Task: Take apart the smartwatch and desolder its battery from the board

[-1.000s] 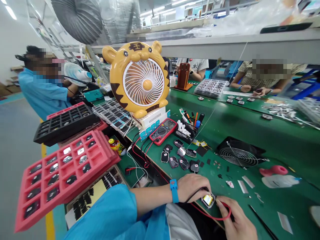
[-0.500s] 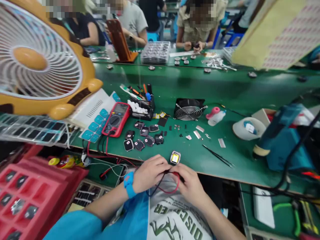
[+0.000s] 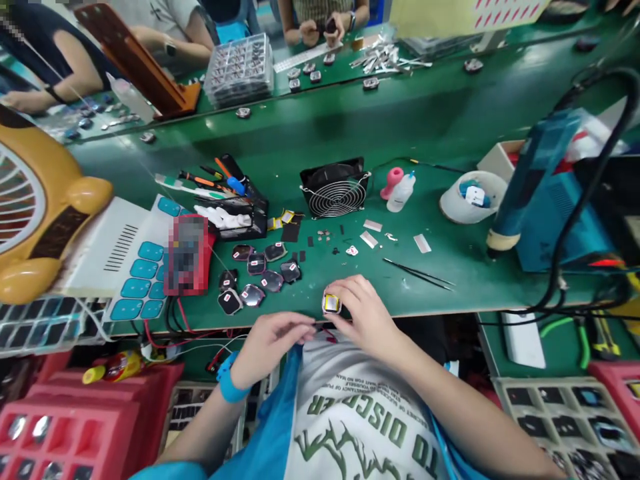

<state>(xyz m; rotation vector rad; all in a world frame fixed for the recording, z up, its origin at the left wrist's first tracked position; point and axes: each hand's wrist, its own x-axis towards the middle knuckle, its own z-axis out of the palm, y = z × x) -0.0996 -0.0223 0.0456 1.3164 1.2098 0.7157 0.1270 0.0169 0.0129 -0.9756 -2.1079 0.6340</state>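
Observation:
Near the front edge of the green table, my right hand [image 3: 363, 313] grips a small watch-like case [image 3: 331, 303] with a yellow-edged silver part inside. To its left, my left hand [image 3: 275, 347] is apart from the case, fingers extended towards it, with a blue band on the wrist. Several dark watch-like pieces with small labels, such as one square piece [image 3: 229, 301], lie beyond my left hand. Black tweezers [image 3: 417, 273] rest to the right, beyond my right hand. Small silver strips [image 3: 369, 240] are scattered farther back.
A red multimeter [image 3: 203, 257] and an orange fan [image 3: 60, 213] stand left. Behind are a black tool holder [image 3: 257, 217] and a black cooling fan [image 3: 335, 190]. A white tub [image 3: 453, 207] and a teal handled tool [image 3: 525, 180] are right. People work across the table.
The view has turned and shifted. My hands have moved apart, and the red and dark leads between them are no longer held up. My right hand has taken hold of the small case.

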